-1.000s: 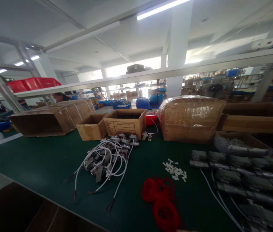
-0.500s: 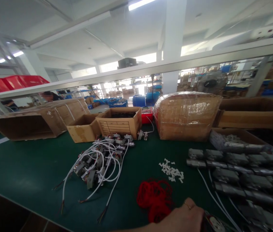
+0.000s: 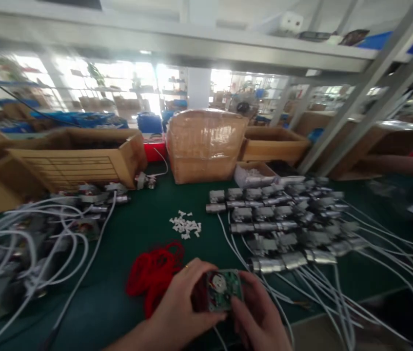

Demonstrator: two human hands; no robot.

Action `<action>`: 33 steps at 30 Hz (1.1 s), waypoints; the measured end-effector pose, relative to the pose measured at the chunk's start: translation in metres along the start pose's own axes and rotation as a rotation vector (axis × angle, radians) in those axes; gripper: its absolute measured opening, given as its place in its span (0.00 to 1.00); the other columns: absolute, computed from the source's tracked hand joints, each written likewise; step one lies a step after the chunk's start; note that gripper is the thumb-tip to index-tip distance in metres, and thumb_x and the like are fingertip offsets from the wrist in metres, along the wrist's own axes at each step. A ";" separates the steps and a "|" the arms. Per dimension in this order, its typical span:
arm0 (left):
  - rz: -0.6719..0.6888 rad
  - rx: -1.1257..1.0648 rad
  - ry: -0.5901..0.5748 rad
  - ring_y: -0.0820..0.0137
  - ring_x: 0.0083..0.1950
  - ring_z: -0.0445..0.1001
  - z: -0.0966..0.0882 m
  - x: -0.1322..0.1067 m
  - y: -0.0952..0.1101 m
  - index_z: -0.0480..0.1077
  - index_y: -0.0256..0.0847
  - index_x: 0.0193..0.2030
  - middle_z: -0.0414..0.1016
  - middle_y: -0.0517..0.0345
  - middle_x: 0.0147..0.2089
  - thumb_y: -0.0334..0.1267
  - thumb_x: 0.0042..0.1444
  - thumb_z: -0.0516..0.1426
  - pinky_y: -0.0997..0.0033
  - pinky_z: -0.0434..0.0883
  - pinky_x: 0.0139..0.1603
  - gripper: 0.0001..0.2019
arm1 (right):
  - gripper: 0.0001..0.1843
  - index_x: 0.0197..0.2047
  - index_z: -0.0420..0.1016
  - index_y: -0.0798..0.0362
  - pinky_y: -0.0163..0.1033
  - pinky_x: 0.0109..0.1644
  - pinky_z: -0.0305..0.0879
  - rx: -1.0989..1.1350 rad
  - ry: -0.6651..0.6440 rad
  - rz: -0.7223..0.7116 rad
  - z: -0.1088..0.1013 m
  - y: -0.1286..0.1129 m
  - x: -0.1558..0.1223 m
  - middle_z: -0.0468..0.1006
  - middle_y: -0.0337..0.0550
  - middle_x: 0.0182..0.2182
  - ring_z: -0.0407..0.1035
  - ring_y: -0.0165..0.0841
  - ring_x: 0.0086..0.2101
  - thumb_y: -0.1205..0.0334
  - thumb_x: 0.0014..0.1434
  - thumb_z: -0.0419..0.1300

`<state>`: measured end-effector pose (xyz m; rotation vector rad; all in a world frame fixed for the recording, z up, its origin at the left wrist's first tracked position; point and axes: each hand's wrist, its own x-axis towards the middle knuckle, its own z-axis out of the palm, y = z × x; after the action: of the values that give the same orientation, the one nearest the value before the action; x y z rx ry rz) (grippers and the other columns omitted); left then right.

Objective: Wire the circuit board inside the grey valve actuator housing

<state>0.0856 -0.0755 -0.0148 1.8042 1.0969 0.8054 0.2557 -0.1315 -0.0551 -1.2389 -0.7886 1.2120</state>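
Observation:
At the bench's front edge, both hands hold a small square housing with a green circuit board [image 3: 224,291] facing up; a pale round part and thin coloured wires show on it. My left hand [image 3: 186,300] grips its left side, thumb along the near edge. Wrapped round the right side is my right hand [image 3: 259,312], its thumb on the board's near corner. Beside my left hand lies a tangle of red cord [image 3: 151,273]. Small white plastic pieces [image 3: 186,225] are scattered just beyond. Rows of grey-and-silver motorised valves [image 3: 283,226] with white cables stand to the right.
Valve units with white cables [image 3: 56,234] are heaped at left. Cardboard boxes [image 3: 67,165], a plastic-wrapped carton [image 3: 206,151] and a red bin [image 3: 154,151] line the back. Metal shelf posts [image 3: 367,92] rise at right, near another person's arm [image 3: 403,163].
My view has swung right and down. My left hand, earlier reaching toward the lower right, is now with my right hand on the circuit-board housing, in full view.

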 end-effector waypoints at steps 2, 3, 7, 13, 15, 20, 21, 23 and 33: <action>-0.006 -0.009 -0.005 0.56 0.48 0.76 -0.001 0.000 0.000 0.75 0.42 0.48 0.78 0.53 0.45 0.36 0.47 0.68 0.61 0.73 0.51 0.19 | 0.33 0.54 0.72 0.50 0.39 0.39 0.76 0.016 -0.015 -0.070 0.001 0.002 0.000 0.79 0.44 0.35 0.77 0.39 0.36 0.39 0.53 0.72; -0.014 -0.016 -0.012 0.56 0.48 0.76 -0.001 0.000 -0.001 0.75 0.42 0.49 0.78 0.53 0.46 0.37 0.48 0.68 0.61 0.73 0.51 0.19 | 0.31 0.54 0.73 0.50 0.37 0.41 0.76 -0.003 -0.020 -0.099 0.001 0.003 -0.001 0.80 0.45 0.37 0.77 0.38 0.37 0.43 0.53 0.73; -0.032 -0.074 -0.015 0.55 0.50 0.77 -0.002 0.001 -0.003 0.76 0.42 0.52 0.79 0.51 0.49 0.34 0.46 0.66 0.63 0.76 0.47 0.23 | 0.29 0.57 0.72 0.49 0.34 0.43 0.75 -0.069 -0.024 -0.137 -0.003 0.003 -0.006 0.80 0.46 0.45 0.76 0.35 0.38 0.56 0.53 0.73; -0.049 -0.141 -0.011 0.56 0.47 0.80 0.003 0.003 -0.003 0.74 0.42 0.52 0.78 0.51 0.48 0.35 0.46 0.65 0.64 0.79 0.45 0.23 | 0.28 0.60 0.71 0.51 0.33 0.40 0.72 -0.142 -0.005 -0.158 -0.004 0.004 -0.007 0.79 0.48 0.48 0.76 0.37 0.43 0.58 0.56 0.68; -0.098 -0.228 0.007 0.58 0.46 0.81 0.005 0.002 -0.002 0.70 0.42 0.57 0.78 0.50 0.49 0.35 0.46 0.64 0.65 0.80 0.42 0.28 | 0.30 0.61 0.70 0.51 0.34 0.41 0.73 -0.142 -0.006 -0.152 -0.003 0.002 -0.006 0.78 0.48 0.49 0.76 0.37 0.44 0.58 0.56 0.68; -0.136 -0.326 0.019 0.61 0.43 0.81 0.004 0.003 0.004 0.70 0.39 0.53 0.80 0.49 0.46 0.34 0.47 0.63 0.67 0.80 0.40 0.23 | 0.31 0.60 0.68 0.50 0.38 0.48 0.75 0.005 -0.080 -0.092 -0.001 -0.005 -0.001 0.79 0.48 0.47 0.76 0.38 0.45 0.59 0.54 0.68; -0.124 -0.326 0.008 0.61 0.43 0.81 0.003 0.004 0.004 0.71 0.38 0.52 0.80 0.49 0.47 0.34 0.49 0.63 0.67 0.80 0.41 0.21 | 0.29 0.58 0.69 0.51 0.37 0.45 0.75 -0.006 -0.085 -0.096 -0.002 -0.006 0.000 0.80 0.47 0.45 0.76 0.37 0.43 0.59 0.53 0.69; -0.092 -0.332 0.011 0.62 0.43 0.80 0.002 0.004 0.004 0.72 0.38 0.52 0.78 0.48 0.50 0.34 0.51 0.62 0.66 0.80 0.43 0.20 | 0.23 0.51 0.71 0.51 0.33 0.38 0.72 -0.104 -0.047 -0.127 -0.003 -0.005 -0.001 0.79 0.42 0.36 0.75 0.34 0.35 0.59 0.53 0.70; -0.026 -0.234 -0.061 0.58 0.53 0.73 0.013 -0.007 -0.004 0.69 0.48 0.61 0.69 0.55 0.53 0.31 0.39 0.74 0.60 0.73 0.57 0.39 | 0.31 0.53 0.69 0.49 0.30 0.30 0.68 -0.320 -0.058 -0.158 -0.016 -0.008 -0.014 0.74 0.35 0.30 0.72 0.31 0.27 0.58 0.48 0.74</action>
<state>0.0922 -0.0850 -0.0243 1.6051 0.9430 0.8221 0.2696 -0.1481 -0.0487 -1.3733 -1.1346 1.0225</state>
